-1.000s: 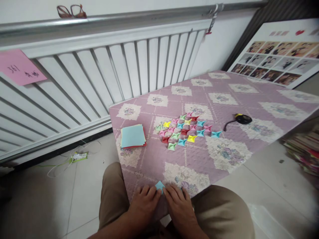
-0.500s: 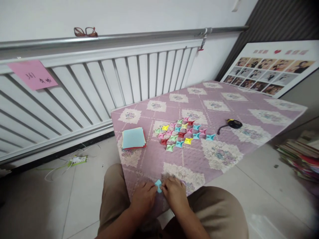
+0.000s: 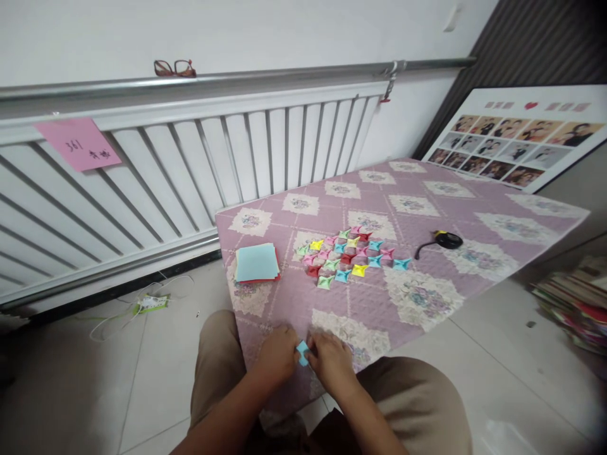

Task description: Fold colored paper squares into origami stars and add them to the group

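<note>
Between my two hands, near the table's front edge, is a small folded piece of light blue paper [image 3: 302, 353]. My left hand [image 3: 279, 352] is closed on its left side, fingers curled. On the right side, my right hand [image 3: 332, 359] pinches the same paper. Beyond the hands, several small folded paper pieces in pink, red, yellow, green and blue [image 3: 346, 259] lie in slanting rows. To their left rests a stack of square paper sheets [image 3: 257, 263], light blue on top with red showing beneath.
A purple flowered cloth [image 3: 294, 309] covers the table. A black object with a short cord [image 3: 447, 240] lies right of the folded pieces. Behind stand a white radiator [image 3: 284, 145] and a photo board [image 3: 515, 139]. Glasses [image 3: 174, 68] rest on the pipe.
My left hand has curled more tightly and shifted slightly up beside the blue paper, which now looks narrower. The whole view has shifted a little.
</note>
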Motion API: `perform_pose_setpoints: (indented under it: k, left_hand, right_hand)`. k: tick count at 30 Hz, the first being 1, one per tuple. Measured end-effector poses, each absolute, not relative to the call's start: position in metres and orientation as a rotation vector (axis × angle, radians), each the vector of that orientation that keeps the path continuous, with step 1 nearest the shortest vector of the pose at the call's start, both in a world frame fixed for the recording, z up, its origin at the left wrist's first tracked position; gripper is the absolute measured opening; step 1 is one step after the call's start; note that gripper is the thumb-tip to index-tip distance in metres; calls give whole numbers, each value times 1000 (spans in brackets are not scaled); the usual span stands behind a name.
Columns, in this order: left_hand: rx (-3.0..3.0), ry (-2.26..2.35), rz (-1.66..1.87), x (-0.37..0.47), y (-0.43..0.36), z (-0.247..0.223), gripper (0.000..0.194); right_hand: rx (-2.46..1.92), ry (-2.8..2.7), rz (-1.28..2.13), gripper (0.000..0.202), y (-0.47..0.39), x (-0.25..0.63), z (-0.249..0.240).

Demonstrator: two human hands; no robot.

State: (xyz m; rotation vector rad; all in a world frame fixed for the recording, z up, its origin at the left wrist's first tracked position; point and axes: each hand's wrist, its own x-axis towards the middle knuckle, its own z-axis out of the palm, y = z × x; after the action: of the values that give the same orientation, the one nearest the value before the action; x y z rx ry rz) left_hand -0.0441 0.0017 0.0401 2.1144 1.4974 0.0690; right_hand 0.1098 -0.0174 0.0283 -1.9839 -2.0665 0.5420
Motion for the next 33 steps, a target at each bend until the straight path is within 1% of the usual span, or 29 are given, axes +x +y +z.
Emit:
perform_pose_setpoints:
  k: [7,11,16,21,23,26,28,33]
  left_hand:
    - [2082,1522,151,-45,-6,35,12]
    - [2097,1489,188,-47,-8,31,19]
    - [2191,1385,245,-50,-4,28,10]
    - [2347,1370,340,-51,-6,23,13]
    - [2434,1380,371,-51,-8,20,13]
    - [2566,1381,396,-52,-13,13,12]
    - [2631,1385,406,-53,-17,8,15]
    - [2718,1372,408,-56,-29,-2,15]
  right_hand:
    - [-1828,-2022,532,10,-28,110,21]
    - [-1728,-2023,542,11,-31,111,14]
    - [-1590,-2049,537,17,-30,117,9]
    - [-1433,-2129,515,14,-25,124,15]
    - [-1406,-2150,449,13,-25,124,16]
    - [-1376,-2215,188,9,-27,121,9]
    - [-1362,-2247,50,10,-31,119,2]
    - [-1384,-2273,50,10,-41,119,-9]
